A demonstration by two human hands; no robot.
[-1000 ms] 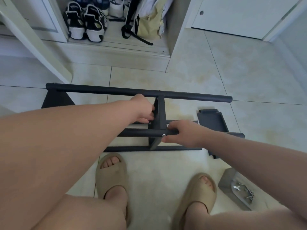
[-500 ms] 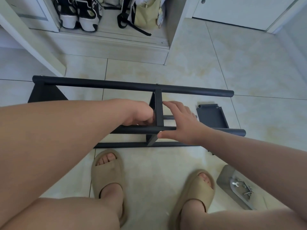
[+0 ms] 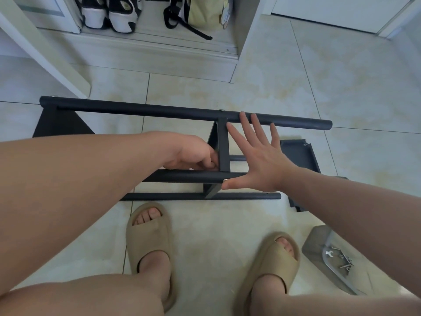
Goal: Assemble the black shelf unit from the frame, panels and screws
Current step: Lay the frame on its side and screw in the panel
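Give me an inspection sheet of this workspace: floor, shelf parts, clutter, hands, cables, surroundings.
Surface: pale tiled floor.
Job's things: black frame on the floor; crosspiece between its tubes; loose panel right of it; screws and wrench in a grey tray.
Clutter: nothing seen.
Grips: left hand grips the crosspiece; right hand open and spread, thumb by a screw head.
Cables: nothing seen.
Surroundings: shoes and bag in a closet; white door.
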